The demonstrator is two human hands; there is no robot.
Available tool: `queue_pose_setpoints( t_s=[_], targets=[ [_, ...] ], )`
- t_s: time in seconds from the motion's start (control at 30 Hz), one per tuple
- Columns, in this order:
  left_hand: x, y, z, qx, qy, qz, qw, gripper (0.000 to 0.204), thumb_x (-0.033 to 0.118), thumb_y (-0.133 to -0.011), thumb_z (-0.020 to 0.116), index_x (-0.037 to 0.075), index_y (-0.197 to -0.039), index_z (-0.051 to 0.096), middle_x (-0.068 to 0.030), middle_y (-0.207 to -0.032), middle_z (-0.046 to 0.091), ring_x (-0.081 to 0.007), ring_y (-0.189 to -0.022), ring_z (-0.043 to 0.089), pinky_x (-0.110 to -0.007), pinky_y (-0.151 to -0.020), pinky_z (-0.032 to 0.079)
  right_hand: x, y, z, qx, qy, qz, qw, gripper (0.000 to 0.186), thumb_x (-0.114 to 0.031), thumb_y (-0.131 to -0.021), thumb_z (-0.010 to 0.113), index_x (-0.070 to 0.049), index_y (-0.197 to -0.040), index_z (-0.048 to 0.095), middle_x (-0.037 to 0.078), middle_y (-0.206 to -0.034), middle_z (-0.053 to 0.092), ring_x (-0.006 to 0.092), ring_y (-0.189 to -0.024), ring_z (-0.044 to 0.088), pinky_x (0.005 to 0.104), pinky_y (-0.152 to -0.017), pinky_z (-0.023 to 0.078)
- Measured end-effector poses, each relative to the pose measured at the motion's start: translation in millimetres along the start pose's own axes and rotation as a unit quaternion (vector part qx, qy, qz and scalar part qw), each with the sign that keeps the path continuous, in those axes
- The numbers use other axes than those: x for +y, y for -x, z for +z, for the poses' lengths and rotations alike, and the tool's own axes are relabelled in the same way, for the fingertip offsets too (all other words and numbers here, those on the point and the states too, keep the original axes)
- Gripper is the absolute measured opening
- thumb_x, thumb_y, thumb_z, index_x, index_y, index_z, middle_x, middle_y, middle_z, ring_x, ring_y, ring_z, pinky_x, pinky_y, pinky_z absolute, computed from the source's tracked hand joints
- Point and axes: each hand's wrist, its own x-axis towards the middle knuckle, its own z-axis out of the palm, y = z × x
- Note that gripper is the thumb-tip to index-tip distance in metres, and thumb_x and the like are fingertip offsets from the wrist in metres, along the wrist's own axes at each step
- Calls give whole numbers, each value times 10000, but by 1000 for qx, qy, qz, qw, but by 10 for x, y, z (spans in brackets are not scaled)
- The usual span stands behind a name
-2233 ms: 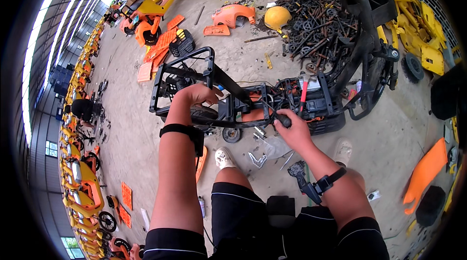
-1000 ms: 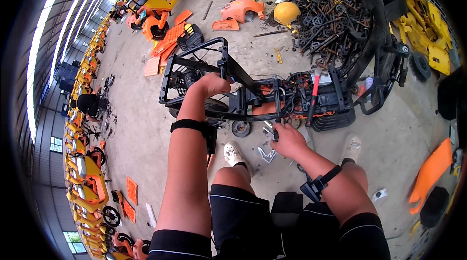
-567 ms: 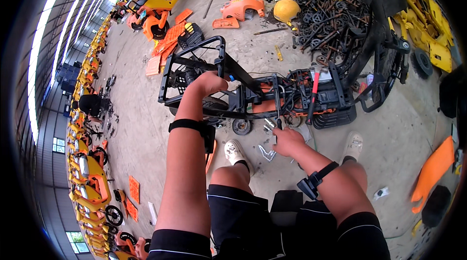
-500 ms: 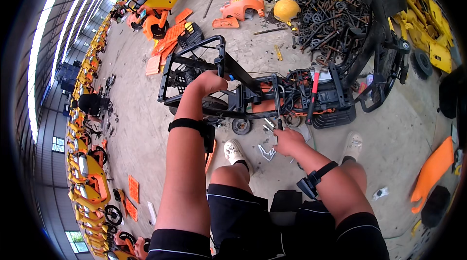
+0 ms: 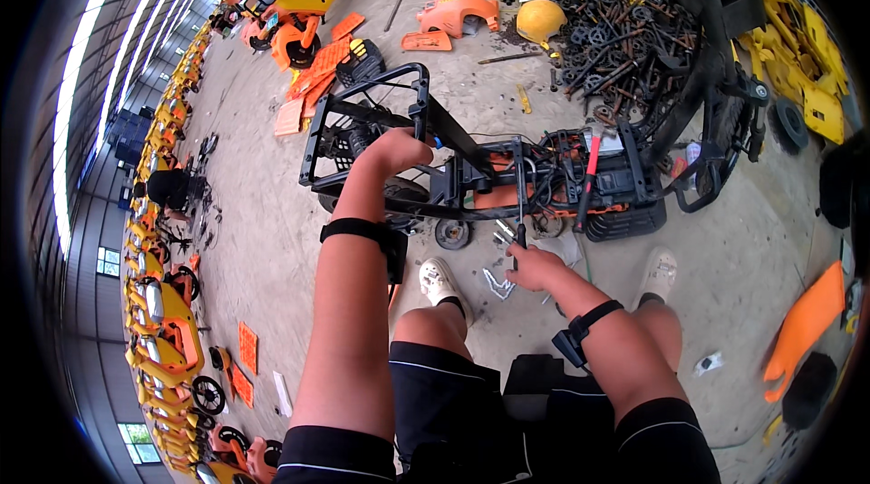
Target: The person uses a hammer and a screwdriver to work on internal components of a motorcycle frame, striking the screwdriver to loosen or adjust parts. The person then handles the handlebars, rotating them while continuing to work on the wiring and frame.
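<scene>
In front of me a stripped black scooter frame point(image 5: 458, 135) stands on the floor, its wiring and inner parts point(image 5: 566, 162) uncovered. My left hand point(image 5: 396, 152) is closed around an upright tube at the rear end of the frame; a small blue thing shows beside its fingers. Low at the frame's near side, my right hand point(image 5: 536, 268) is wrapped around the dark handle of a screwdriver-like tool point(image 5: 520, 232), whose thin shaft points up into the frame. Its tip is hard to make out. Across the frame, right of that tool, leans a red-and-black handled tool point(image 5: 590, 174).
Small silvery metal pieces point(image 5: 498, 285) lie near my feet. Beyond the frame spreads a heap of rusty metal parts point(image 5: 625, 40), with a yellow helmet-like shell point(image 5: 541, 22) beside it. Orange panels point(image 5: 317, 72) lie farther left. A row of yellow scooters point(image 5: 168, 321) lines the left wall.
The frame and my left hand sit slightly farther right in the picture. My right hand has shifted a little left relative to the frame, still holding the tool.
</scene>
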Motion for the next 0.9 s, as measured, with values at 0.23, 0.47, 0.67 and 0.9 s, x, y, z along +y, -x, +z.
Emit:
queue_pose_setpoints(
  t_s=[0.23,0.47,0.67,0.9],
  targets=[
    [-89,1,-11,9,-11,-6,1000,497,202,-676,697,102,-1162,736,-82,-955,708,-209,-897,647,-321,-845,505,-49,-122,141,4,3,-23,1000,562,-412,-914,602,-160,-1399,470,220,-1314,574,409,-1177,598,477,-972,497],
    [-7,-28,-53,5,-71,-13,997,508,260,-674,691,96,-1153,730,-142,-1075,728,-279,-1025,674,-369,-913,514,244,-353,179,-58,-104,-92,989,650,-342,-890,663,-147,-1455,407,255,-1316,565,407,-1155,618,485,-977,494],
    [-52,105,-39,3,-70,-13,997,523,284,-671,691,113,-1165,716,-156,-1135,723,-320,-1071,674,-388,-920,523,349,-202,91,-80,-132,-106,982,712,-343,-902,662,-145,-1511,351,307,-1425,499,428,-1269,549,422,-1072,433],
    [-20,34,-35,15,-85,-35,996,552,322,-670,697,143,-1193,708,-124,-1188,710,-303,-1104,665,-390,-951,514,456,-174,14,-36,-34,-75,996,767,-458,-866,642,-216,-1530,345,240,-1384,569,389,-1272,561,429,-1067,441]
  ],
)
